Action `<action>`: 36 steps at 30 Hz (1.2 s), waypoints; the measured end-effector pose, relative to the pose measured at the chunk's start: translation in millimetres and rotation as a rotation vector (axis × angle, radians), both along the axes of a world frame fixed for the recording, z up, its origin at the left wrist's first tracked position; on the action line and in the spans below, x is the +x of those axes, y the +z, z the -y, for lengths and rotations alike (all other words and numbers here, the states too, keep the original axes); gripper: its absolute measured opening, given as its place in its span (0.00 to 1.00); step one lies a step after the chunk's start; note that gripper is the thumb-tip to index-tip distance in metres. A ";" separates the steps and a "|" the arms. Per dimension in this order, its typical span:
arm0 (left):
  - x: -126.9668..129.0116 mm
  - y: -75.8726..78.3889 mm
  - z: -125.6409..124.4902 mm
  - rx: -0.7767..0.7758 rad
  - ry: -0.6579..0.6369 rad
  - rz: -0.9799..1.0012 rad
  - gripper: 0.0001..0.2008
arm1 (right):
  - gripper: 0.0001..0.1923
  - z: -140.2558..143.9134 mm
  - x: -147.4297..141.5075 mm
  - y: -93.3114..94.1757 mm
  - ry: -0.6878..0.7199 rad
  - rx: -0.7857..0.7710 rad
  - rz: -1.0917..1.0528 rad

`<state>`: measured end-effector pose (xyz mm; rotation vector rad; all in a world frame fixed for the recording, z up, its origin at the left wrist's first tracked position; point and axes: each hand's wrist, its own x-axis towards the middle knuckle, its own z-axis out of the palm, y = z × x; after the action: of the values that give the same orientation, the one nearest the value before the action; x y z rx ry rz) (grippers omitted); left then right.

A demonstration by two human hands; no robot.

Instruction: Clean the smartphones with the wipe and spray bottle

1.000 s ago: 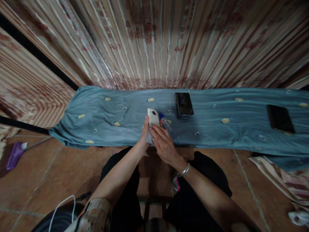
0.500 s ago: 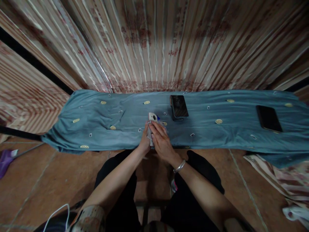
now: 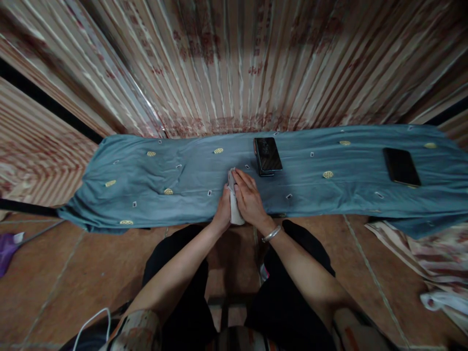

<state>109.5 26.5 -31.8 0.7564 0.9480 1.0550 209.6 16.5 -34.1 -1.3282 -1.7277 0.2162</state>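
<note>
In front of me, near the front edge of the covered bench, my two hands press together from either side. A pale cloth shows between them, standing roughly on edge and hanging down towards the bench edge. My left hand is closed round the left side of the wrapped bundle, a phone inside the cloth. My right hand, wearing a silver bangle at the wrist, lies with fingers together over the right side, pressing the cloth. The phone itself is hidden now.
Blue patterned fabric covers the long bench. A black phone rests on another dark item just right of my hands. Farther right lies a dark flat case. A striped curtain hangs behind; my knees are below the front edge.
My hands have turned the wrapped phone on edge; its white back with a round camera, visible before, is now covered. The blue bit beside it is no longer visible. The view has shifted slightly.
</note>
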 end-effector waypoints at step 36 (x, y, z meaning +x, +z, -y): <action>2.8 22.1 -7.3 -0.177 0.084 0.222 0.22 | 0.25 17.8 -7.1 4.9 0.050 -0.009 0.005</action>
<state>112.3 33.8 -9.6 0.4467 0.8747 1.0872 202.5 -1.3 -29.1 -1.2940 -1.7678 0.2497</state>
